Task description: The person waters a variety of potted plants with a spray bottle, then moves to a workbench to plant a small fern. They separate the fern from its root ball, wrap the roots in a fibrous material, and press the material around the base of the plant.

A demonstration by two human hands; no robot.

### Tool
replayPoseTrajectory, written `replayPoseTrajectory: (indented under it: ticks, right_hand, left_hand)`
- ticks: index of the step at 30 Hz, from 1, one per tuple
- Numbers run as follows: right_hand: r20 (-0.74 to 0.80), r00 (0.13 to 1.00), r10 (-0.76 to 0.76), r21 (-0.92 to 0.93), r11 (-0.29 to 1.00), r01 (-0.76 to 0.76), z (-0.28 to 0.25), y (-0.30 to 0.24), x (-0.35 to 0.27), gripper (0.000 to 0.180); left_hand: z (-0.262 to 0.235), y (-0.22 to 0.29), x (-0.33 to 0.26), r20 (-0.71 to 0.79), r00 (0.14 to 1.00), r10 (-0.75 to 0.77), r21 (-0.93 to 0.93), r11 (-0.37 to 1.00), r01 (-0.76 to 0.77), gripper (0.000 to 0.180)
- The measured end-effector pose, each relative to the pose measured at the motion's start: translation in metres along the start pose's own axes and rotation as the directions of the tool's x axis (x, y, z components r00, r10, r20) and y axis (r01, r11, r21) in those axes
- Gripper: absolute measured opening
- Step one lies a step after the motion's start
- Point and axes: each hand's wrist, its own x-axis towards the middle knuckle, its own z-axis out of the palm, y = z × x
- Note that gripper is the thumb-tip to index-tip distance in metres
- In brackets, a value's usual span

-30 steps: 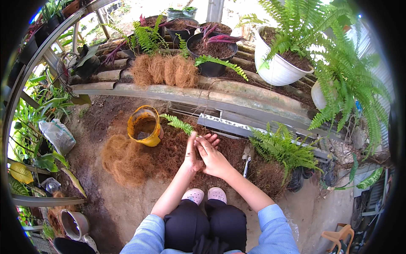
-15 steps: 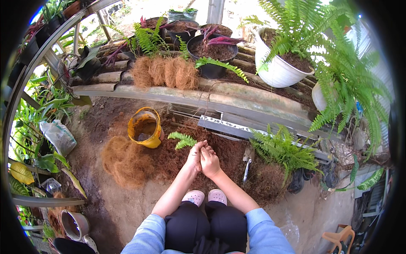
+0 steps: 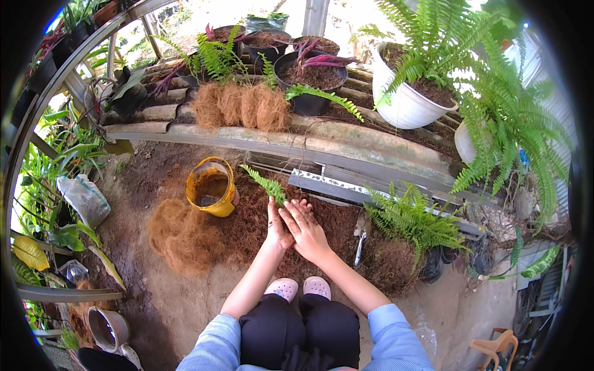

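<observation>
A small green fern sticks up from between my two hands, its frond leaning to the left and away from me. My left hand is closed about the fern's base, thumb up and palm turned inward. Over it lies my right hand, with fingers stretched out and pressed against the left palm. Dark soil smears show on the skin. The fern's roots are hidden by the hands. Beneath them spreads a heap of brown soil mix.
A yellow bucket and loose coconut fibre lie to the left. On the right are a trowel and a larger fern. Behind, a bench edge carries fibre bundles, black pots and a white pot.
My clasped hands have loosened: the right fingers have straightened out over the left hand. The fern now stands more upright and farther from me.
</observation>
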Motion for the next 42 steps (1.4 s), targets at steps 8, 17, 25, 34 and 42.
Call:
replayPoseTrajectory:
  ticks: [8,17,25,34,42]
  right_hand:
    - [-0.243,0.97,-0.006,-0.084,0.996,-0.015,0.021,0.012,-0.012,0.044]
    - [-0.421,0.907,0.029,-0.075,0.995,-0.067,0.047,0.012,-0.01,0.035]
    - [-0.472,0.879,-0.067,-0.193,0.981,-0.029,0.058,0.017,-0.016,0.025]
    - [-0.493,0.87,-0.006,-0.099,0.994,-0.05,0.067,0.019,-0.022,0.022]
    - [-0.213,0.977,0.002,-0.041,0.999,-0.011,0.043,0.013,-0.011,0.035]
  left_hand:
    - [-0.016,-0.012,0.007,0.084,0.993,-0.081,-0.051,0.995,0.086,0.042]
    - [-0.007,-0.015,0.007,0.063,0.998,-0.019,0.072,0.997,0.015,0.048]
    - [0.013,-0.015,0.004,-0.133,0.99,0.039,0.248,0.969,-0.005,0.03]
    - [0.004,-0.017,0.009,-0.234,0.972,-0.009,0.185,0.981,0.053,0.032]
    - [0.01,-0.003,0.006,-0.08,0.997,0.017,0.088,0.996,-0.01,0.022]
